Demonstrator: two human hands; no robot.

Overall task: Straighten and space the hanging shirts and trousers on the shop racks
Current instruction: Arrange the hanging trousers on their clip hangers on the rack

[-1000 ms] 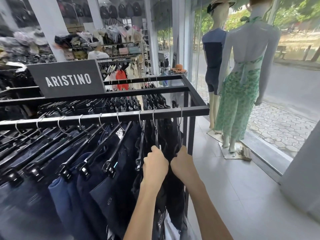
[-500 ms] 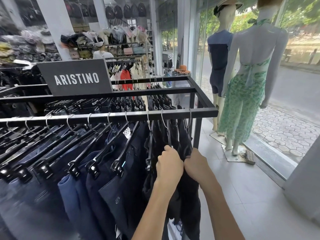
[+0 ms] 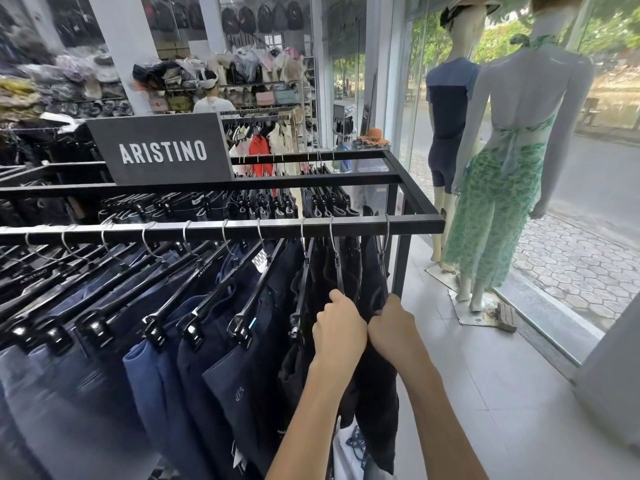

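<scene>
A black metal rack (image 3: 420, 206) carries a row of dark and blue trousers (image 3: 156, 382) on black clip hangers (image 3: 194, 327) along its near rail. At the right end hang black trousers (image 3: 377, 403). My left hand (image 3: 337, 329) grips the hanger of the second-to-last black pair. Close beside it, my right hand (image 3: 391, 327) grips the waist end of the last black pair, next to the rack's corner post. The two hands nearly touch. Fingertips are hidden in the fabric.
An ARISTINO sign (image 3: 161, 150) stands on the rack's middle bar. Two mannequins (image 3: 502, 168) stand by the glass front at the right on tiled floor (image 3: 485, 393). A person (image 3: 213, 98) and shelves of bags lie beyond the rack.
The view has shifted so the rack and hands sit further right and lower. Both hands keep their grip on the black trousers at the rail's right end.
</scene>
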